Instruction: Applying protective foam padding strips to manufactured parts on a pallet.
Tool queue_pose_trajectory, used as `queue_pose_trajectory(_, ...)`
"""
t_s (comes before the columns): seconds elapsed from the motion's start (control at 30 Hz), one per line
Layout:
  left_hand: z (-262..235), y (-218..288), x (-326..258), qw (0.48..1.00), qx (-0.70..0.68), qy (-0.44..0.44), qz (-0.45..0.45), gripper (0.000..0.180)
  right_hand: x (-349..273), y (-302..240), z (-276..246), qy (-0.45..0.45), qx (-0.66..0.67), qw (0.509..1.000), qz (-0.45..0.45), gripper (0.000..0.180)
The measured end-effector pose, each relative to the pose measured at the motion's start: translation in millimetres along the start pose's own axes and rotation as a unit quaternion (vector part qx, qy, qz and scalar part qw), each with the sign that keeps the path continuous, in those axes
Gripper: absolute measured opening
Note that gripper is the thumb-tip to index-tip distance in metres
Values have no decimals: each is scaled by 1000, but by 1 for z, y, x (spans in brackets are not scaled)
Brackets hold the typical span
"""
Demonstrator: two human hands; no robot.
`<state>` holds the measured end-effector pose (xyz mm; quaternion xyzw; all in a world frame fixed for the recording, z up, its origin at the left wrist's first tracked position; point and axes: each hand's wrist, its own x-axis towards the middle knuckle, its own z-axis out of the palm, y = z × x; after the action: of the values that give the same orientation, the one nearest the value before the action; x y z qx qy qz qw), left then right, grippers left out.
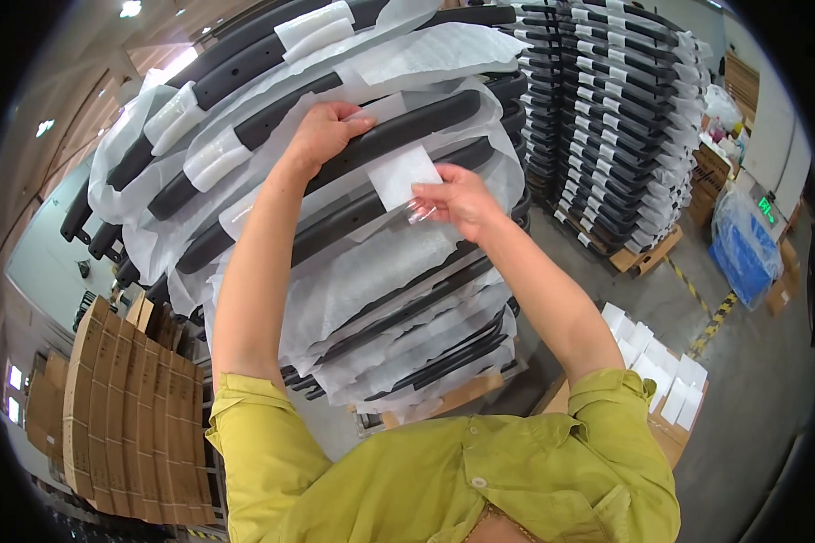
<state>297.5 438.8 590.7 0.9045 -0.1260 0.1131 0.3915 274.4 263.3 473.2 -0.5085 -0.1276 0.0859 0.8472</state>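
Bright, even light from ceiling lamps (130,8) at upper left. Shadows are soft. White foam wrap (407,54) shows mild glare. Fisheye distortion bends edges; corners are black. Focus is sharp centrally.

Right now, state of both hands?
Left hand: closed over the top black curved bar on the stack.
Right hand: pinching a white foam sheet and a scrap of clear film against that bar.

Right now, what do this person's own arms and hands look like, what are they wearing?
Both forearms are bare below short, rolled-up sleeves of a yellow-green button-up shirt. The left hand and right hand wear no gloves, and no watch, ring or bracelet shows. The cuffs are folded back near the elbows.
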Motion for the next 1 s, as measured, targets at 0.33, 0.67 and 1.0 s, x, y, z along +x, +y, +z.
queue_pose_trajectory(0.33, 9, 0, -22, 966, 147, 138, 162, 28, -15, -3, 2, -51, -95, 990, 87, 13)
queue_pose_trajectory(0.67, 32, -2, -51, 770, 381, 202, 470, 11, 4, -12, 6, -52, -92, 994, 7, 19)
queue_pose_trajectory(1.0, 41, 3, -46, 865, 387, 216, 238, 29, 15, -52, 36, -4, -83, 995, -49, 20)
